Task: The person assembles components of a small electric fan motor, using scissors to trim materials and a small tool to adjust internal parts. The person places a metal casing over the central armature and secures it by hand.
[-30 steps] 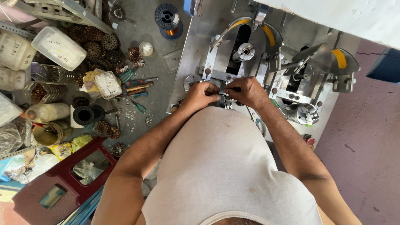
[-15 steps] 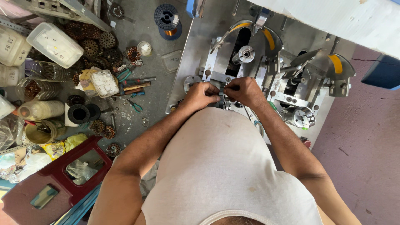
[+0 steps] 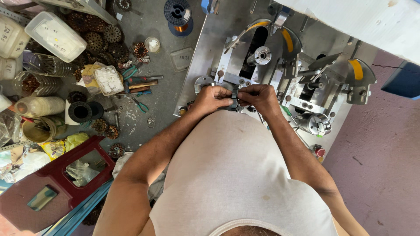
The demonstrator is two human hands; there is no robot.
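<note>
Gripping a small dark part (image 3: 235, 97) between them, both hands meet at the near edge of the metal machine (image 3: 280, 65). The left hand (image 3: 213, 98) has its fingers curled shut on the part's left side; the right hand (image 3: 259, 96) pinches its right side. Left of the machine, on the grey surface (image 3: 162, 74), lie pliers (image 3: 141, 105), a copper wire spool (image 3: 178, 15) and a clear tub (image 3: 55, 36). A red stool (image 3: 57, 183) stands below these.
</note>
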